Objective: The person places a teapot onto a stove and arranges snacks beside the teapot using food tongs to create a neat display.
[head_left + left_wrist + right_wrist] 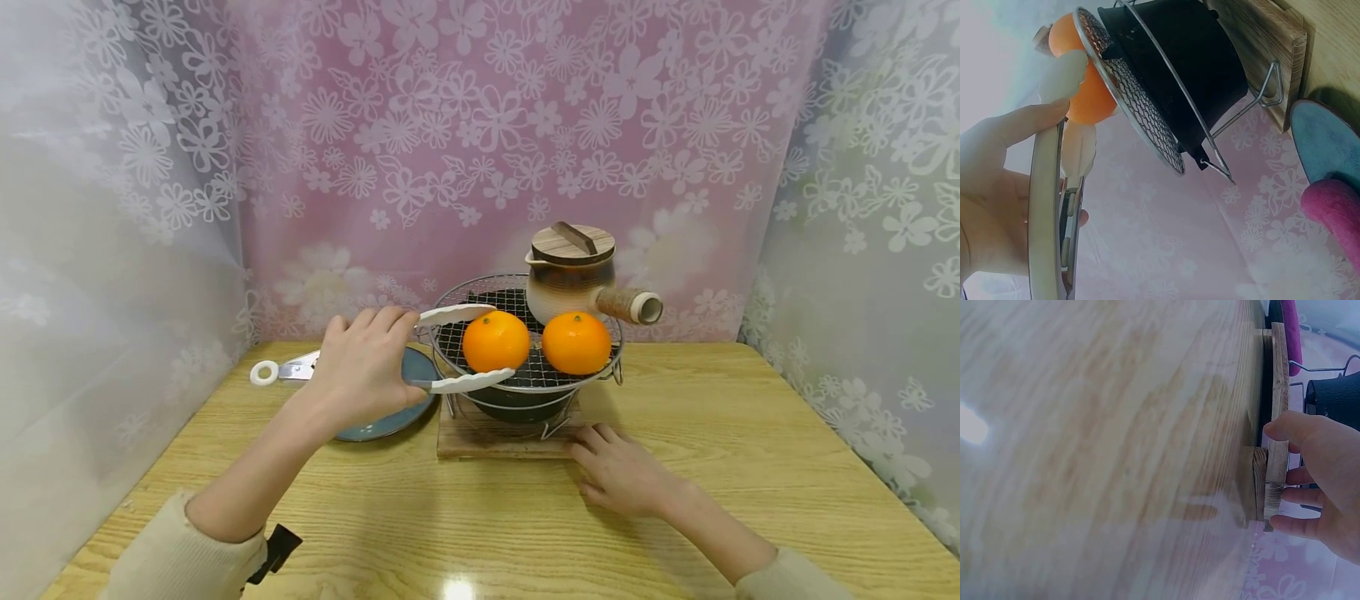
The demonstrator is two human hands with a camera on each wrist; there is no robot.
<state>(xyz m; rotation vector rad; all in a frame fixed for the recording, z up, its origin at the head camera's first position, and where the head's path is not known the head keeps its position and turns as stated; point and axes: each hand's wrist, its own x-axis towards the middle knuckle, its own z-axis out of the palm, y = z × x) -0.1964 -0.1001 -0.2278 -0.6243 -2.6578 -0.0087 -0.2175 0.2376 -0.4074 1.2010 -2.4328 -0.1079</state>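
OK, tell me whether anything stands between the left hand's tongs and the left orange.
Nothing visible does: the left hand holds the tongs with their tips spread either side of the left orange. The right orange sits beside it, not between.

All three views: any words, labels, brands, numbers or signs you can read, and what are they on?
None: no readable text in any view.
White-tipped metal tongs, brown-and-cream clay pot with a wooden lid, flat wooden board: no lettering that I can see.
Round black bowl under the wire grill: any fine marks are too small to read.
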